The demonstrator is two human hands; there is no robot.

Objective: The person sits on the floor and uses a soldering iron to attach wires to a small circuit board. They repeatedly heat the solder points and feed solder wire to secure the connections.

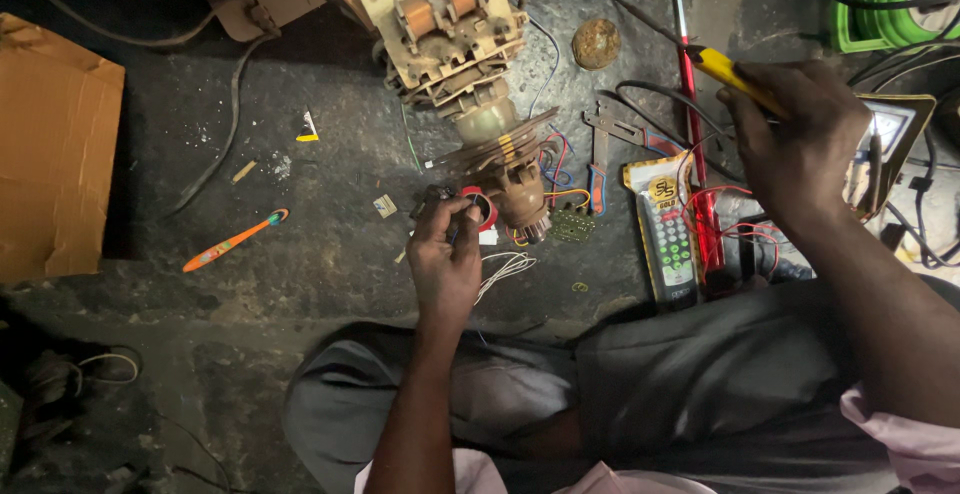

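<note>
While a flat brown cardboard sheet (55, 144) lies at the floor's left edge and an orange plastic toothbrush (236, 240) rests on the dark concrete floor (300, 284) nearer the middle, the left hand (445, 259) is curled, fingertips pinching a small red-ringed part (476, 206) beside the worn brown motor armature (480, 84). Farther right, the right hand (795, 139) is closed around a yellow-handled soldering iron (735, 76). Loose red wires (720, 214) lie close; a careless tip could probably singe them or the fingers.
</note>
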